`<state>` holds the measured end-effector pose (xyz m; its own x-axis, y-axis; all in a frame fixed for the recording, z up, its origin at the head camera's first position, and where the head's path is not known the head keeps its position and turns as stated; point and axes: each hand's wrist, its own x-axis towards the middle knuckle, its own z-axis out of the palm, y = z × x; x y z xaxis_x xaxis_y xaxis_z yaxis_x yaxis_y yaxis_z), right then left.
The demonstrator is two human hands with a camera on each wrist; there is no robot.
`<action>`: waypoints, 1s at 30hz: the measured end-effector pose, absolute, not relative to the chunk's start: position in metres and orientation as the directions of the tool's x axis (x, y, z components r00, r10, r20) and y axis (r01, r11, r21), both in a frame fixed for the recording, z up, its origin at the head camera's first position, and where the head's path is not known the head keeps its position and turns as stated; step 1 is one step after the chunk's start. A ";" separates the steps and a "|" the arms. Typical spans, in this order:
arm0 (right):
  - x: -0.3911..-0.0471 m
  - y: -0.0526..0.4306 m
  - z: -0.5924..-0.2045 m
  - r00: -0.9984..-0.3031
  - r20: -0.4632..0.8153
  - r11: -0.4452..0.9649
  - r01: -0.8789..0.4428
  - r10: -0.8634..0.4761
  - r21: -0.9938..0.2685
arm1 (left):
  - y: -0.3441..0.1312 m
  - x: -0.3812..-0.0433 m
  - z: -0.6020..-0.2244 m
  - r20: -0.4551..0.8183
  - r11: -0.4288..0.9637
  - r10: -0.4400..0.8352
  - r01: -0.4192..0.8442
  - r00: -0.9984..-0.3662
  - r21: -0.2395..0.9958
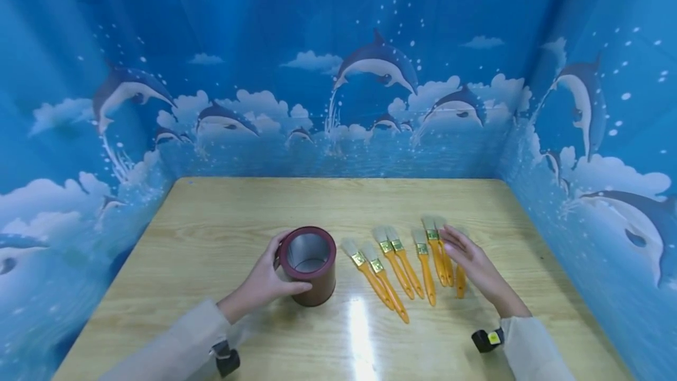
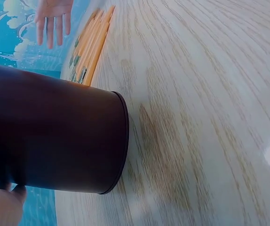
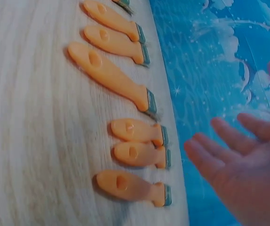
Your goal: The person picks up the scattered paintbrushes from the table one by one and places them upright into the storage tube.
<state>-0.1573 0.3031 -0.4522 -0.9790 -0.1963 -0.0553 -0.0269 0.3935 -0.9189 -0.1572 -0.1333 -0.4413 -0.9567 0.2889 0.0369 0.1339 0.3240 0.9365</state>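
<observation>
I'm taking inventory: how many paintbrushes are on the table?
8: a left pair of paintbrushes, a middle pair, a single brush, another pair, and one at far right, partly hidden by the right hand.

Can [image 1: 320, 288]: deep maroon outside, silvery grey inside
Brushes [image 1: 426, 269]: orange handles, gold bands, off-white bristles
Table [image 1: 238, 204]: pale yellowish wood grain
Curtain [image 1: 254, 22] at 12 o'clock: blue, printed with blue-and-white dolphins [image 1: 376, 59], white clouds [image 1: 312, 62]
Sleeve [image 1: 177, 340] at 8 o'clock: off-white
Wristband [image 1: 480, 341] at 5 o'clock: black, yellow patch [image 1: 494, 338]
</observation>
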 end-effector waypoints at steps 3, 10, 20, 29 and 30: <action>-0.162 0.308 -0.455 -0.990 -0.104 0.423 0.053 -0.099 -0.904 | -0.134 -0.157 -0.442 0.037 0.325 0.290 0.134 -0.956 0.936; -0.171 0.326 -0.468 -0.960 -0.221 0.317 0.267 0.174 -0.910 | -0.134 -0.158 -0.444 0.053 0.328 0.290 0.152 -0.956 0.933; -0.180 0.331 -0.484 -0.899 -0.282 0.288 0.383 0.334 -0.878 | -0.135 -0.159 -0.448 0.067 0.313 0.303 0.166 -0.951 0.935; -0.186 0.320 -0.487 -0.911 -0.162 0.611 0.378 0.380 -0.695 | -0.135 -0.159 -0.446 0.093 0.326 0.306 0.196 -0.947 0.925; -0.187 0.319 -0.487 -0.912 -0.150 0.633 0.376 0.381 -0.677 | -0.135 -0.159 -0.446 0.095 0.327 0.306 0.198 -0.947 0.924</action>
